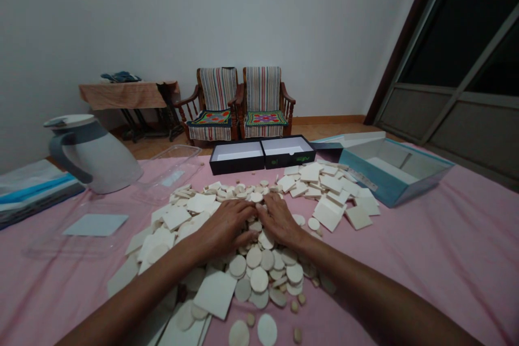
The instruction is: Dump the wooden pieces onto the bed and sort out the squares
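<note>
A heap of pale wooden pieces, round discs (259, 273) and square tiles (214, 293), covers the middle of a pink tablecloth (438, 248). My left hand (227, 227) lies palm down on the heap with its fingers stretched out over the discs. Beside it, my right hand (279, 220) rests flat on the same heap, and the fingertips of the two hands nearly meet. Neither hand grips a piece. More square tiles (328, 192) lie spread to the right of the hands.
Two open black boxes (261, 154) stand behind the heap. An open light-blue box (395, 170) sits at the right. A grey-and-white jug (91, 154) and clear plastic trays (170, 170) are at the left. Two striped chairs (239, 102) stand by the far wall.
</note>
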Tool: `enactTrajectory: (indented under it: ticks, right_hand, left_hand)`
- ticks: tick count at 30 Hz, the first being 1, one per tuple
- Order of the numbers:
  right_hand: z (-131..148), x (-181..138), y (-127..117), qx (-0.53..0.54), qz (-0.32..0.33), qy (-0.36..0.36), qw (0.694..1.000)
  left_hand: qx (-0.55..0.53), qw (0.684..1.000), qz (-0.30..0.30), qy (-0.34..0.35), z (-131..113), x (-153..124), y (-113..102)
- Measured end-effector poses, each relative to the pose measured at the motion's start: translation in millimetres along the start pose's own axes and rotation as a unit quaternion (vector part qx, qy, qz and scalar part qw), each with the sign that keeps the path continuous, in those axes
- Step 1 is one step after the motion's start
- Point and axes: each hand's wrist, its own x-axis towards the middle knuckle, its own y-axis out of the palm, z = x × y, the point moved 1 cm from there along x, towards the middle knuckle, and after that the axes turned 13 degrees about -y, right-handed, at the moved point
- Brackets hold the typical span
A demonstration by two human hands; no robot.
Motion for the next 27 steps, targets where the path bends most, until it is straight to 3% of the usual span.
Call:
enactTrajectory:
  ticks: [3, 12, 17, 21, 23, 25, 27]
  right_hand:
    - [13, 5, 8, -0.008, 0.008, 0.01, 1.0]
    - [41, 33, 36, 0.076, 0.004, -0.052, 0.996]
    - [48, 48, 19, 0.14, 0.025, -0.119, 0.983]
    - [15, 60, -27, 0.097, 0.059, -0.122, 0.986]
    - [-13, 66, -48, -0.005, 0.1, -0.086, 0.991]
    - [-39, 71, -61, -0.122, 0.17, -0.062, 0.976]
    - [-58, 74, -64, -0.203, 0.245, -0.043, 0.947]
  left_hand:
    - [0.007, 1.0, -0.009, -0.007, 6, -9, -6]
    - [0.014, 0.998, -0.035, -0.053, 38, -31, -17]
    - [0.016, 0.991, -0.089, -0.094, 56, -37, -27]
    - [-0.012, 0.983, -0.128, -0.132, 50, -24, -37]
    - [-0.027, 0.984, -0.125, -0.12, 40, -7, -38]
    - [-0.03, 0.99, -0.098, -0.096, 28, 18, -35]
    - [0.011, 0.995, -0.022, -0.097, 19, 50, -25]
